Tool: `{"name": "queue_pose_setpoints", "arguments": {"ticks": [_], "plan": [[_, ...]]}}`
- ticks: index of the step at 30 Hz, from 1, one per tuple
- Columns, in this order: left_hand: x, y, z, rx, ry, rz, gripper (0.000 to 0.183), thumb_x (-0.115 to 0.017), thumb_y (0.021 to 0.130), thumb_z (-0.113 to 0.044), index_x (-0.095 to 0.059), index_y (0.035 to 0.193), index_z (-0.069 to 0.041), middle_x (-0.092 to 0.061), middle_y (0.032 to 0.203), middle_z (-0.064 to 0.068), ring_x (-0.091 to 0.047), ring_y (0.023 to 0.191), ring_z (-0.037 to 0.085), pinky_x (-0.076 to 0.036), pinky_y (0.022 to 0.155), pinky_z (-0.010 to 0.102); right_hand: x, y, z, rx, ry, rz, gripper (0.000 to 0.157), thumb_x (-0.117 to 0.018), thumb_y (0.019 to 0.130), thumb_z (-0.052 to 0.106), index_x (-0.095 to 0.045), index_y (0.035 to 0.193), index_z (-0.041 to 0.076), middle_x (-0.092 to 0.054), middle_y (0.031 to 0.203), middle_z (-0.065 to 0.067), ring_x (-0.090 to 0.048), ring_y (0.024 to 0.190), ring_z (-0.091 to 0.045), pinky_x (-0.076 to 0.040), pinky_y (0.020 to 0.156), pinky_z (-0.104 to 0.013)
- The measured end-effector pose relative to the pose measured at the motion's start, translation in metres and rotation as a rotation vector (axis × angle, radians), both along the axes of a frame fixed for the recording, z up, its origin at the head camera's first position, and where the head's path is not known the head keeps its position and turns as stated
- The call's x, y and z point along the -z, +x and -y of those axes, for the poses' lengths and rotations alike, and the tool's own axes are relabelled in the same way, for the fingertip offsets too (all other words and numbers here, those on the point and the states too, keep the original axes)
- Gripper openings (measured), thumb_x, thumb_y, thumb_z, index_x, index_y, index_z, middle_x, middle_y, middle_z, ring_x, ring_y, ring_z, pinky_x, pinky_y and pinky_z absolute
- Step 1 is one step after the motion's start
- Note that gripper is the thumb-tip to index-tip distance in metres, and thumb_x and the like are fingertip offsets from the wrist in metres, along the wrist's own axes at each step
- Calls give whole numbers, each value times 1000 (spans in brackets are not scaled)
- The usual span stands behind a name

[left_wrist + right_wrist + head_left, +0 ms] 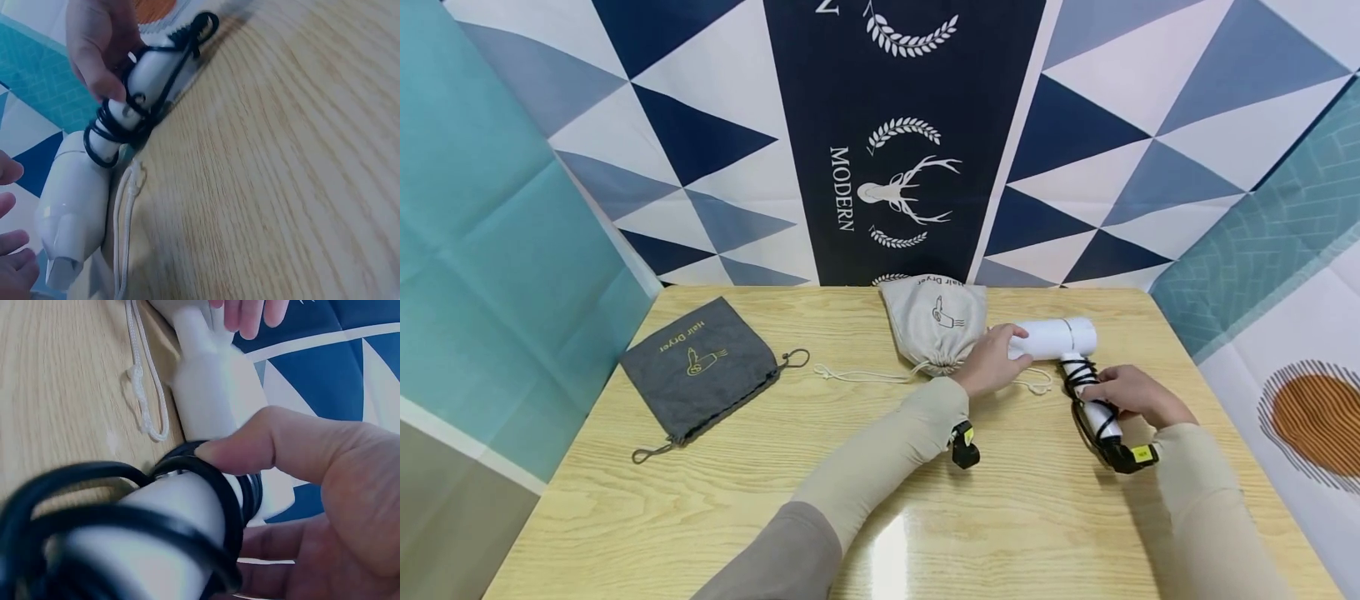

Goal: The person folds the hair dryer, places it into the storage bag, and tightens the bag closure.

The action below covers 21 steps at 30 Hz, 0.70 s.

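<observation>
A white hair dryer lies at the back right of the table, its black cord wound round the handle. My right hand grips that handle, and in the right wrist view the thumb presses near the cord loops. By the nozzle is my left hand, fingers loosely spread; whether they touch the dryer I cannot tell. Just behind my left hand stands a light grey drawstring bag printed "Hair Dryer", bulging and gathered at its mouth.
A flat dark grey drawstring bag, also printed "Hair Dryer", lies on the left of the wooden table. White drawstrings trail from the light bag across the table. A patterned cloth wall rises along the back edge.
</observation>
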<state>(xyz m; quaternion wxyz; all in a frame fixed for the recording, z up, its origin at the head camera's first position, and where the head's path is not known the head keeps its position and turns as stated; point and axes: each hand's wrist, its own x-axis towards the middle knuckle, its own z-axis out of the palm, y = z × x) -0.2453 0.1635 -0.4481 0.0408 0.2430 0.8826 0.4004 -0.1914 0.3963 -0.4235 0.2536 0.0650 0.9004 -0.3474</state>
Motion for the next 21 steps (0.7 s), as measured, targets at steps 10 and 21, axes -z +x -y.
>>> {"name": "queue_pose_setpoints", "arguments": {"ticks": [10,21], "plan": [[3,6,-8,26,-242,-58,60,-61,95,-40,-41,146,-15,-48,148,2,-41,140,14,-30,116,27,-1,2,-3,-72,25,-20,53,-61,86,22,-47,122,-14,-58,102,-19,-57,78,-18,-50,67,-33],[0,11,-14,-99,-349,41,62,-66,87,-53,-49,135,-17,-66,110,-2,-62,89,10,-45,68,20,1,-1,-3,-182,133,-83,72,-71,85,35,-46,128,-17,-55,120,-33,-56,96,-30,-49,76,-37]]}}
